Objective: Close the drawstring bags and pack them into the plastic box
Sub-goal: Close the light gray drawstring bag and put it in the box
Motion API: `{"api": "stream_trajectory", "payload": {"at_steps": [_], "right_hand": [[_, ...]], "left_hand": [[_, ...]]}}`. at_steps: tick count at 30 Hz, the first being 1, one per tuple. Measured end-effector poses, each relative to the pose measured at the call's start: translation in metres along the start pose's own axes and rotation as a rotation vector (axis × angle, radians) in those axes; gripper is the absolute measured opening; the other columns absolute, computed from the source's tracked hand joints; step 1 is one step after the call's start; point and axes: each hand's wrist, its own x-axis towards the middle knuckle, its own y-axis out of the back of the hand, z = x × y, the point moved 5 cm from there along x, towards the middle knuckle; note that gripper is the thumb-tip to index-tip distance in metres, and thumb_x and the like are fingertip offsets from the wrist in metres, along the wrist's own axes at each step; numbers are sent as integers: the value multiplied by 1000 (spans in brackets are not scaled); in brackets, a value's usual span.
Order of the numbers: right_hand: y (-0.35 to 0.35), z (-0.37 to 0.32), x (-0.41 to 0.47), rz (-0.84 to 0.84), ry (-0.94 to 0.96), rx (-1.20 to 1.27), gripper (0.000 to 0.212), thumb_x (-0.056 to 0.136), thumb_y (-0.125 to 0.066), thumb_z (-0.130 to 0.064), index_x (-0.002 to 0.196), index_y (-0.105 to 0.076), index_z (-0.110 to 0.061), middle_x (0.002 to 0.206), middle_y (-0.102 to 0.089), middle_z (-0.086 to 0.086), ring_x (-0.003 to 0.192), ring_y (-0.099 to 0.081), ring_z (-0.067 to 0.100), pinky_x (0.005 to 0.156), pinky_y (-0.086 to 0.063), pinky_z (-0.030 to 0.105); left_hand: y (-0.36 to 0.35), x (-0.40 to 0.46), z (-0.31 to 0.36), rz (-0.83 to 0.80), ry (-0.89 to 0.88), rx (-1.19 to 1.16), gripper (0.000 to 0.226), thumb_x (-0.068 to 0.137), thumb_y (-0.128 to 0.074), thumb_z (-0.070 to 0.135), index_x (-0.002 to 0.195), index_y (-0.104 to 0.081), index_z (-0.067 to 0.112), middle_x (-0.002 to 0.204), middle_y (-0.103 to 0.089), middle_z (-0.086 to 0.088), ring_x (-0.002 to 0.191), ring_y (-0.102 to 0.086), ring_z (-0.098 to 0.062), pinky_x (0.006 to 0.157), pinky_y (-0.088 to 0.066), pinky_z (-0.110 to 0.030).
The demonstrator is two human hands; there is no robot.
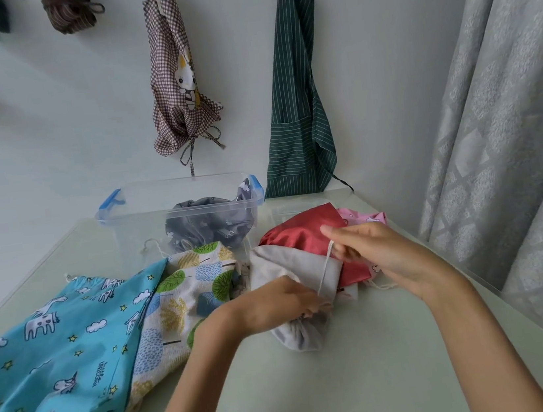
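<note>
I take the clear plastic box [147,218] at the back of the table [370,365] as my marker. Just in front of it and a little to its right, I see the grey drawstring bag [292,268] lying on the table, its gathered mouth turned toward me. My left hand [276,303] clutches that bunched mouth, fingers curled around the cloth. My right hand [373,254] pinches the white cord [325,269], which runs taut from the fingers down to the mouth. Under the grey bag lie a red bag [301,233] and a pink bag [365,219]. Inside the box sits a dark grey printed bag [211,227]. Left of the grey bag, in front of the box, lie a tree-print bag [185,293] and a blue unicorn bag [51,355].
</note>
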Motion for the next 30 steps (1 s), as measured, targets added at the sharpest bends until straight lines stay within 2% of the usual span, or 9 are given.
{"api": "stream_trajectory", "payload": {"at_steps": [2,4,7,10,15,19,22,25,30], "right_hand": [[-6,-4,1,9,38,55,40,91,-52,-42,63,-62,-15,74,-59,-2,71,-51,7,78,-38,15],[-17,-5,2,-67,57,81,35,94,-47,-42,97,-71,-16,101,-68,-11,93,-59,-2,87,-41,9],[-20,9,8,-72,12,-65,36,94,-40,-47,121,-56,-29,124,-60,-11,110,-55,-1,99,-42,24],[-5,15,6,8,-28,-115,20,97,-45,-34,115,-51,-30,125,-60,-5,97,-59,1,83,-43,19],[-13,8,-9,-289,-4,-172,35,88,-63,-21,121,-57,-31,118,-62,-17,108,-58,-3,87,-45,11],[-16,6,-2,-141,45,-192,10,87,-65,-19,92,-71,-26,77,-70,-10,72,-62,-5,63,-44,6],[0,4,-3,-25,53,-86,6,83,-70,-18,86,-75,-17,55,-65,-7,53,-57,-3,53,-41,7],[10,-1,-9,-12,59,-38,7,79,-73,-16,84,-77,-13,54,-65,-4,53,-55,2,53,-43,10],[-4,-14,-21,-258,53,-175,13,77,-75,-18,87,-77,-10,67,-72,-4,60,-62,0,58,-45,10]], "left_hand": [[-3,1,2,-9,-44,98,32,96,-48,35,94,-69,11,85,-60,5,79,-50,-7,79,-42,-18],[-3,1,1,30,-74,66,33,98,-46,33,89,-68,9,82,-60,3,77,-50,-8,77,-41,-18],[8,2,-5,124,-74,-211,37,98,-47,27,101,-71,-1,75,-65,5,68,-57,-1,69,-44,-11],[20,1,-13,219,-51,-430,41,96,-50,28,103,-68,-8,73,-61,1,64,-55,-1,63,-46,-11],[28,-3,-15,214,-62,-583,35,94,-52,29,97,-71,-1,75,-65,2,70,-59,-5,74,-52,-19],[29,-7,-16,221,-74,-622,29,92,-54,29,87,-74,9,78,-68,2,75,-60,-6,74,-51,-18],[33,-12,-18,252,-85,-643,25,90,-58,26,87,-76,9,81,-67,-2,77,-60,-7,70,-51,-15],[36,-13,-22,287,-71,-728,24,84,-64,19,93,-73,-1,82,-72,-3,74,-66,-5,68,-54,-12],[39,-17,-26,385,-43,-878,15,62,-75,13,76,-78,9,81,-74,-1,69,-68,-5,62,-55,-12]]}}
